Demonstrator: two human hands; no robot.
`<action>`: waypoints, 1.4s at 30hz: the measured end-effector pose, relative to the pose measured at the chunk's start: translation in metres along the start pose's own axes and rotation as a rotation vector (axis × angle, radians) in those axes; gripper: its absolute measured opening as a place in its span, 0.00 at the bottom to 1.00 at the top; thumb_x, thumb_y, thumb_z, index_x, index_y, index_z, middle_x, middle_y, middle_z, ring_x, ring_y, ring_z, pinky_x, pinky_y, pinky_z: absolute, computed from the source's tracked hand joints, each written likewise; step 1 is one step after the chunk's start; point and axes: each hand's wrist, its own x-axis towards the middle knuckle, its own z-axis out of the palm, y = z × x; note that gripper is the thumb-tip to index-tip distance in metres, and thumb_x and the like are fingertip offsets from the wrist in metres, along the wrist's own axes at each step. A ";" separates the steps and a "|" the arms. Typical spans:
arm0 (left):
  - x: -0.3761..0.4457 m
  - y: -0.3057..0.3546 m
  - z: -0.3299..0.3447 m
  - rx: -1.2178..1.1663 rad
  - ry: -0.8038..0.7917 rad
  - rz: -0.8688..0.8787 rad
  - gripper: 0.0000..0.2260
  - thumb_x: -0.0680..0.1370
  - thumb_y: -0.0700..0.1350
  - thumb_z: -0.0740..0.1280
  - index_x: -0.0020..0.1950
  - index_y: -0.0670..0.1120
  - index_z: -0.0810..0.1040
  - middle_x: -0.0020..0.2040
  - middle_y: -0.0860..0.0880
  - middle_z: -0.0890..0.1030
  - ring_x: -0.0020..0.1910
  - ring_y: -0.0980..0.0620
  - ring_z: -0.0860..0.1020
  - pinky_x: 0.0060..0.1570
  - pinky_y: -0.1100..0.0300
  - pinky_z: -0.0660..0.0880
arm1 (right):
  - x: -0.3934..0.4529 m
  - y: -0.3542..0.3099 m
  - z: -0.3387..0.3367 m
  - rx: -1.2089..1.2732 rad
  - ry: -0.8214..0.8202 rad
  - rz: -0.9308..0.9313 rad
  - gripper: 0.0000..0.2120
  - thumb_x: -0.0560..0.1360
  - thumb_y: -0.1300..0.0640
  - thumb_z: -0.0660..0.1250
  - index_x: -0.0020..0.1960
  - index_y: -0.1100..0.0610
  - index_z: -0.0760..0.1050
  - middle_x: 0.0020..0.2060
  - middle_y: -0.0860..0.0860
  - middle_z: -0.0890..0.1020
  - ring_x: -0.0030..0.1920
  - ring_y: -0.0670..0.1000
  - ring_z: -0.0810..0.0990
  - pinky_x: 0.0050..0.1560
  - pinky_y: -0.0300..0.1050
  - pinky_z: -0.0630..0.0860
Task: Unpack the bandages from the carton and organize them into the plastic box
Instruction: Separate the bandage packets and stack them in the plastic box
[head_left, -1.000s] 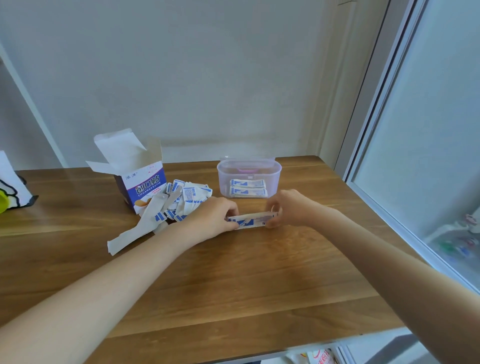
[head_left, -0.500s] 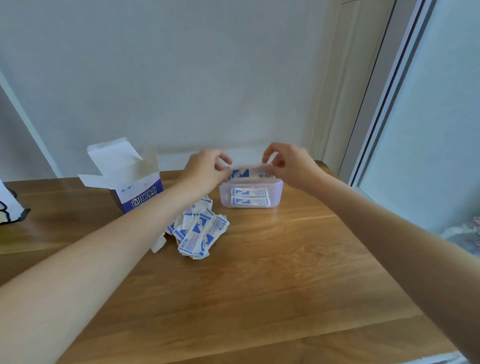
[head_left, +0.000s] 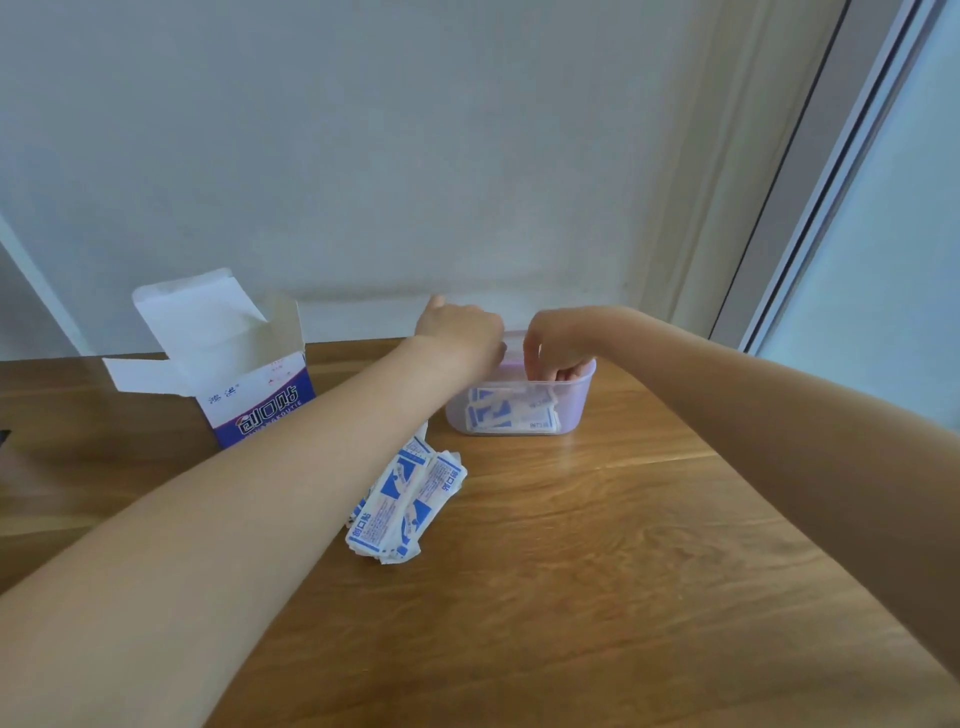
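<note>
On the wooden table (head_left: 597, 545) against the pale wall, broad bare room lies near us. Our right hand (head_left: 558, 345) dips curled fingers into the translucent plastic box (head_left: 576, 410) holding blue-and-white bandages (head_left: 511, 413); our left hand (head_left: 460, 330) hovers at its rim, its finger state hidden. Loose bandages (head_left: 408, 501) lie beside the open blue-and-white carton (head_left: 249, 384).

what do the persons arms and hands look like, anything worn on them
Both arms are bare from the frame edge to the wrist, with no sleeves showing. The left hand and right hand wear no gloves, and no watch, bracelet or ring is visible. The fingertips are mostly hidden, so nails cannot be judged.
</note>
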 end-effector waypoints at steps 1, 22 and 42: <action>0.000 0.003 0.002 -0.019 -0.021 0.001 0.14 0.82 0.46 0.52 0.54 0.44 0.76 0.56 0.43 0.78 0.56 0.45 0.75 0.57 0.56 0.62 | 0.000 -0.001 0.001 -0.048 -0.007 0.008 0.02 0.71 0.65 0.66 0.41 0.63 0.77 0.31 0.52 0.75 0.28 0.47 0.74 0.29 0.35 0.71; 0.008 0.011 0.007 -0.286 -0.513 -0.075 0.25 0.81 0.58 0.46 0.69 0.45 0.67 0.61 0.44 0.74 0.61 0.46 0.72 0.62 0.54 0.65 | -0.004 -0.010 0.009 -0.318 -0.046 0.031 0.08 0.78 0.60 0.55 0.50 0.60 0.71 0.47 0.54 0.73 0.46 0.55 0.71 0.48 0.43 0.68; -0.124 -0.067 0.010 -0.311 -0.439 -0.047 0.11 0.74 0.52 0.67 0.38 0.46 0.77 0.30 0.51 0.76 0.30 0.54 0.73 0.31 0.63 0.67 | -0.075 -0.079 0.081 -0.062 0.170 -0.593 0.20 0.73 0.60 0.67 0.65 0.53 0.72 0.65 0.52 0.70 0.61 0.52 0.70 0.54 0.38 0.66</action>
